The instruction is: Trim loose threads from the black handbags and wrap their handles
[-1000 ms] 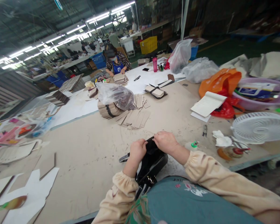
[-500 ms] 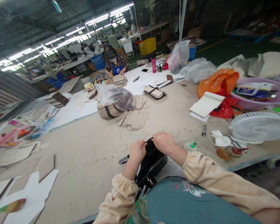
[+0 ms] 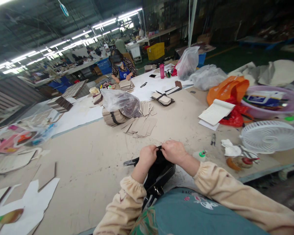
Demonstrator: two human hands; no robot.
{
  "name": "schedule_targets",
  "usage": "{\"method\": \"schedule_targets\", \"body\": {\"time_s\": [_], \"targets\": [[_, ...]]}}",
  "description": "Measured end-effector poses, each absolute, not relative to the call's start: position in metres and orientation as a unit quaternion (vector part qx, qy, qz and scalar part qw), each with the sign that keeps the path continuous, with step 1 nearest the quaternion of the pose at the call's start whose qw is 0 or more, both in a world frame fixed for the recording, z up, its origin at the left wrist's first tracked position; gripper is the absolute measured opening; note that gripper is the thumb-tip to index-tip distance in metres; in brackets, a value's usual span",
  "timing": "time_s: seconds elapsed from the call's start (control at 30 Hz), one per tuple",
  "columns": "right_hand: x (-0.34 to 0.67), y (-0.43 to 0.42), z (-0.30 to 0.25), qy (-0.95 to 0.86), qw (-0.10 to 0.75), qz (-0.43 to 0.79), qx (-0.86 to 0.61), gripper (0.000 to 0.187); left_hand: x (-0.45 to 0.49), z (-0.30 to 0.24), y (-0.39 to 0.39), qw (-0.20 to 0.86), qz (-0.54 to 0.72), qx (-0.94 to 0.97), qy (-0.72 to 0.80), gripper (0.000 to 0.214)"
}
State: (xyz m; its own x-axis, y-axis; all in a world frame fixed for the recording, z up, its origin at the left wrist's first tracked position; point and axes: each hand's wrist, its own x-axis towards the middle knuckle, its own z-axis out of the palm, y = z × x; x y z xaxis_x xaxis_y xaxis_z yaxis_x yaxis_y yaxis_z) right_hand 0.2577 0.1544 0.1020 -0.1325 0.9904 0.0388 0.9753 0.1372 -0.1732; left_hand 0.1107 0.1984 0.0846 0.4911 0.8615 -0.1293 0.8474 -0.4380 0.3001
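Observation:
A black bag (image 3: 170, 173) with shiny metal hardware lies at the table's near edge, against my apron. My left hand (image 3: 147, 158) pinches its far upper edge from the left. Close beside it, my right hand (image 3: 174, 151) grips the same edge, thumb and fingers pressed together. The two hands nearly meet over the black material. A dark flat tool or strip (image 3: 129, 162) sticks out left of my left wrist; its kind is unclear. Part of the bag is hidden behind my left forearm and the apron.
Right of my hands are a small green-capped bottle (image 3: 201, 154), thread snips (image 3: 213, 139), a white fan grille (image 3: 269, 137) and a notepad (image 3: 216, 112). Ahead lie loose board pieces (image 3: 140, 126) and a plastic bag (image 3: 122, 101). A co-worker (image 3: 123, 67) sits across the table.
Both hands keep hold of the bag's edge; they have drawn slightly closer together. My view has shifted a little.

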Motion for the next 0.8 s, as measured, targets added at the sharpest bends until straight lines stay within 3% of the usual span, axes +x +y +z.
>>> {"method": "schedule_targets", "body": {"time_s": [0.8], "targets": [[0.256, 0.155, 0.097, -0.749, 0.083, 0.03, -0.656, 0.022, 0.112, 0.091, 0.191, 0.169, 0.037, 0.865, 0.472, 0.027]]}}
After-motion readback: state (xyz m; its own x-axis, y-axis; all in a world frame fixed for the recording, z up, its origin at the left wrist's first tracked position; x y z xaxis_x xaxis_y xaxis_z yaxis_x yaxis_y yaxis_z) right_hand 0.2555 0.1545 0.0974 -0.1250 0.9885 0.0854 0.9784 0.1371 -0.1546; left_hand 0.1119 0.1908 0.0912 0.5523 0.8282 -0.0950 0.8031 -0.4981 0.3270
